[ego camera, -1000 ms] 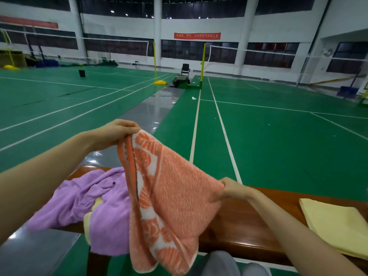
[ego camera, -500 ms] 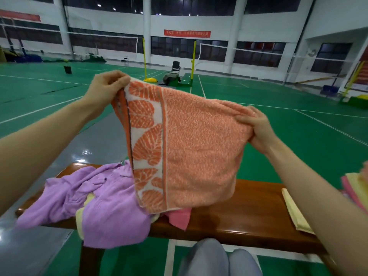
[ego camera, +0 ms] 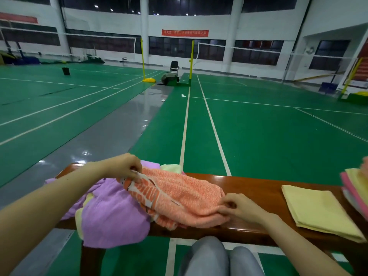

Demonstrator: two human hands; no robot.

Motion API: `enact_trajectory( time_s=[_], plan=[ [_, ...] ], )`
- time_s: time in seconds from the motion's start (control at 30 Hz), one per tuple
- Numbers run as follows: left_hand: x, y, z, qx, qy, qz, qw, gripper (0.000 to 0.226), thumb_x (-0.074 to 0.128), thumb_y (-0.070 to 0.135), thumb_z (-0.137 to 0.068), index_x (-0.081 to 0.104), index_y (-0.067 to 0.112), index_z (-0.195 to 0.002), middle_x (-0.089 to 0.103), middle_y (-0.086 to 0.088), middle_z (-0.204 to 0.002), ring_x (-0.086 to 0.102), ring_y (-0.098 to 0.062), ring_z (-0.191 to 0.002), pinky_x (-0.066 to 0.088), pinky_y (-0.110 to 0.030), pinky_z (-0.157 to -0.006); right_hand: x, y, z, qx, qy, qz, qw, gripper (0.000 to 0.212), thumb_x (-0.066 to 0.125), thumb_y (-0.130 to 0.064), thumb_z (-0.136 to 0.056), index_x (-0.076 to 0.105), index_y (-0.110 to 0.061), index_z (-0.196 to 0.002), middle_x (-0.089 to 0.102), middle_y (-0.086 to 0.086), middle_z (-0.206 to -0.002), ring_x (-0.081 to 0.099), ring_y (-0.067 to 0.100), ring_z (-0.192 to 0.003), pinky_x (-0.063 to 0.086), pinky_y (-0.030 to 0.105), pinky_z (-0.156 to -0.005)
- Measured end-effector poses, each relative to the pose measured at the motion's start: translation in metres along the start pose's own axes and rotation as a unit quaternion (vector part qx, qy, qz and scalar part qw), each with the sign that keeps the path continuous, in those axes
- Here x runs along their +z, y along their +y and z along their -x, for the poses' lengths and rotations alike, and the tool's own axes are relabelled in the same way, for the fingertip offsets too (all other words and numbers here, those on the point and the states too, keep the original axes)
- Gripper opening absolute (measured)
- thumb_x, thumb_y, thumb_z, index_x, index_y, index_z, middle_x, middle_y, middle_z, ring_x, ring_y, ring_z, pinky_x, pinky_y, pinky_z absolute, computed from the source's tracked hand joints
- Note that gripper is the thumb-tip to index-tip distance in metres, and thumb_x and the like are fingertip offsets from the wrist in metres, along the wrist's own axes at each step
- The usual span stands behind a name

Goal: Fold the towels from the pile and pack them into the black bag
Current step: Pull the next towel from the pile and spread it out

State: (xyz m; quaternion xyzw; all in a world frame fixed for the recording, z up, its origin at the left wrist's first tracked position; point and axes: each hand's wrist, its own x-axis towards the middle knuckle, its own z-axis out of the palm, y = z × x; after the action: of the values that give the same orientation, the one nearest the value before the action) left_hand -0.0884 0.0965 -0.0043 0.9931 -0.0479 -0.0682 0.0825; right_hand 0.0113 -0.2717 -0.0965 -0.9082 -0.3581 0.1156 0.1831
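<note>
Item: orange towel (ego camera: 185, 198), being laid on the wooden bench (ego camera: 249, 188), its left end overlapping the unfolded pile at 9 o'clock. Its patterned border is being pinched by the left hand (ego camera: 127, 168) at the towel's 10 o'clock corner; its plain end is being pinched by the right hand (ego camera: 237, 208) at the 4 o'clock corner. Both hands are curled onto cloth.

Step in hand: judged to be the folding of this towel, which is being spread for a crease.

Next move: the bunched cloth is probably needing to be flattened, then one end carried over the other with edges matched.

Pile: purple towel (ego camera: 111, 218), with pale yellow cloth showing beneath, is lying at the bench's 8 o'clock end. A folded yellow towel (ego camera: 316, 210) is lying at 3 o'clock; a folded stack (ego camera: 356, 188) is being cropped by the right edge. The black bag is not being shown.

Change: half a second ago the towel was being held aloft, stretched between raised hands; it is now being lowered onto the bench.
</note>
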Motion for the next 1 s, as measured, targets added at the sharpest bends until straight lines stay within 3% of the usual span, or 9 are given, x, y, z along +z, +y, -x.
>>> enact_trajectory(
  time_s=[0.2,0.3,0.37,0.43,0.57,0.83,1.0],
  plan=[
    [0.006,-0.007,0.004,0.01,-0.003,0.003,1.0,0.011,0.064,0.021,-0.087,0.067,0.012,-0.091,0.056,0.005,-0.088,0.049,0.0,-0.071,0.04,-0.006,-0.064,0.01,-0.009,-0.009,0.063,0.116,0.036,0.991,0.021,0.044,-0.036,-0.097,0.056,-0.022,-0.087,0.055,-0.009,-0.086,0.054,0.008,-0.078,0.046,0.024,-0.071],
    [0.01,-0.01,0.006,0.016,0.005,0.015,1.0,0.005,0.063,0.02,-0.087,0.065,0.015,-0.085,0.056,0.007,-0.083,0.049,-0.001,-0.069,0.041,-0.007,-0.063,0.018,-0.037,-0.005,-0.099,0.182,0.01,0.978,0.028,0.042,-0.042,-0.092,0.059,-0.02,-0.092,0.056,-0.012,-0.09,0.053,0.003,-0.08,0.045,0.013,-0.071],
    [0.012,-0.012,0.006,0.019,0.013,0.018,1.0,0.007,0.064,0.02,-0.086,0.061,0.021,-0.08,0.053,0.012,-0.08,0.049,0.0,-0.069,0.04,-0.007,-0.064,0.025,-0.065,-0.002,-0.203,0.127,-0.009,0.971,0.038,0.038,-0.039,-0.09,0.064,-0.014,-0.103,0.063,-0.008,-0.098,0.056,0.001,-0.088,0.048,0.013,-0.078],
    [0.013,-0.012,0.005,0.021,0.016,0.02,0.999,0.009,0.064,0.02,-0.086,0.06,0.023,-0.078,0.053,0.013,-0.079,0.049,0.0,-0.069,0.04,-0.007,-0.064,0.037,-0.089,-0.007,-0.234,0.066,-0.013,0.97,0.042,0.035,-0.035,-0.091,0.061,-0.013,-0.116,0.065,-0.002,-0.11,0.06,0.007,-0.097,0.05,0.018,-0.084],
    [0.011,-0.013,0.005,0.026,0.02,0.03,0.999,0.009,0.063,0.023,-0.087,0.062,0.024,-0.079,0.058,0.009,-0.085,0.053,-0.003,-0.075,0.044,-0.011,-0.068,0.051,-0.116,-0.028,-0.189,0.057,0.01,0.98,0.031,0.039,-0.027,-0.099,0.052,-0.02,-0.126,0.06,-0.001,-0.123,0.058,0.016,-0.105,0.049,0.031,-0.087],
    [0.009,-0.01,0.001,0.018,0.029,0.032,0.999,0.007,0.062,0.022,-0.088,0.068,0.019,-0.089,0.056,0.01,-0.086,0.054,-0.002,-0.076,0.043,-0.006,-0.066,0.046,-0.097,-0.034,-0.153,0.016,0.112,0.982,0.034,0.05,-0.026,-0.094,0.052,-0.026,-0.128,0.054,0.001,-0.122,0.05,0.019,-0.108,0.038,0.029,-0.086],
    [0.007,-0.009,-0.001,0.005,0.024,0.042,0.999,0.013,0.062,0.024,-0.088,0.07,0.015,-0.094,0.058,0.009,-0.09,0.059,-0.006,-0.086,0.047,-0.01,-0.074,0.046,-0.078,-0.031,-0.143,-0.017,0.173,0.974,0.04,0.051,-0.028,-0.092,0.048,-0.03,-0.132,0.056,-0.004,-0.124,0.046,0.016,-0.112,0.031,0.03,-0.094]
  ],
)
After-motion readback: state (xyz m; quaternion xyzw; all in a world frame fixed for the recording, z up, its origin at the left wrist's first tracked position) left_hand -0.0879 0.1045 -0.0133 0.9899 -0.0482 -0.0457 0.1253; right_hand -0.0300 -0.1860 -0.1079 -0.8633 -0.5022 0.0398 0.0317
